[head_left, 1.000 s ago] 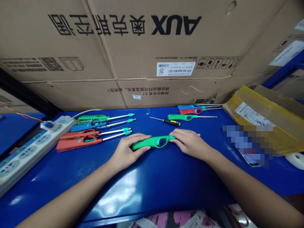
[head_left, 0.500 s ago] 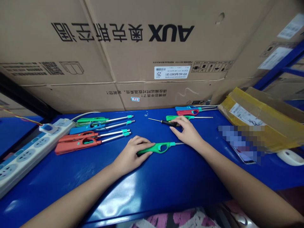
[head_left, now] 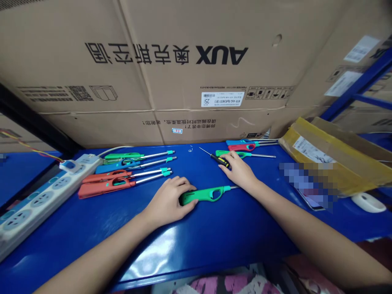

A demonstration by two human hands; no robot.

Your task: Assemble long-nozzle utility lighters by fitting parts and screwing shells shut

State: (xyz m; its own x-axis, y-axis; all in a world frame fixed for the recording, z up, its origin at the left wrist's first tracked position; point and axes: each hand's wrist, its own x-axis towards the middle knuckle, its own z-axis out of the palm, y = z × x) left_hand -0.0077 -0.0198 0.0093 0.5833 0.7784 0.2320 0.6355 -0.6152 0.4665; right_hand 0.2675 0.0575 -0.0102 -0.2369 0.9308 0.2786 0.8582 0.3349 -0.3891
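Observation:
My left hand [head_left: 170,200] is closed round the butt end of a green gas lighter [head_left: 203,194], which lies on the blue tabletop with its metal tube pointing right. The tube's far end is hidden behind my right forearm. Between the fingers of my right hand [head_left: 240,169] is the handle of a black and yellow screwdriver [head_left: 218,159]; its thin shaft points to the back left. Just behind that hand lies a second green lighter [head_left: 239,154], with a red lighter [head_left: 241,145] and a blue one beyond it. Tiny metal pieces [head_left: 190,149] lie near the screwdriver's tip.
Several lighters, two of them red [head_left: 105,188], lie in a row at the left, beside a white power strip [head_left: 39,200] with a plug in it. A large cardboard box [head_left: 171,90] stands behind. At right are a yellow-taped carton [head_left: 330,159], a blurred-out phone and a white mouse [head_left: 368,203].
The screwdriver has swung so its tip points further back. My left thumb and fingers have spread slightly along the green lighter's butt. The whole view has shifted a little.

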